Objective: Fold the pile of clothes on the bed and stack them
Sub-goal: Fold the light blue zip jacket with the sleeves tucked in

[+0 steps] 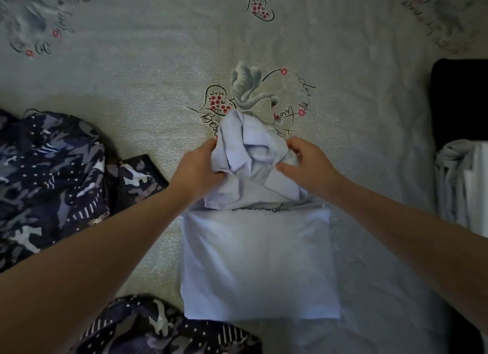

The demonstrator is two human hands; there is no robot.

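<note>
Item: pale blue garment (257, 261), centre of bed (356, 116), near half lying flat and smooth, far half bunched up. Left hand (196, 170): fingers curled, gripping the bunched cloth's left side. Right hand (303, 163): fingers curled, pinching its right side. Dark camouflage-print clothing (50, 168) heaped at left; grey and white folded stack (462, 182) at right edge, black item (460, 102) just beyond it.

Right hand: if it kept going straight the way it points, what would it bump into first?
The right hand already pinches the bunched top of the pale blue shirt. It points toward the left hand, so it would probably squash cloth, then meet that hand.
</note>
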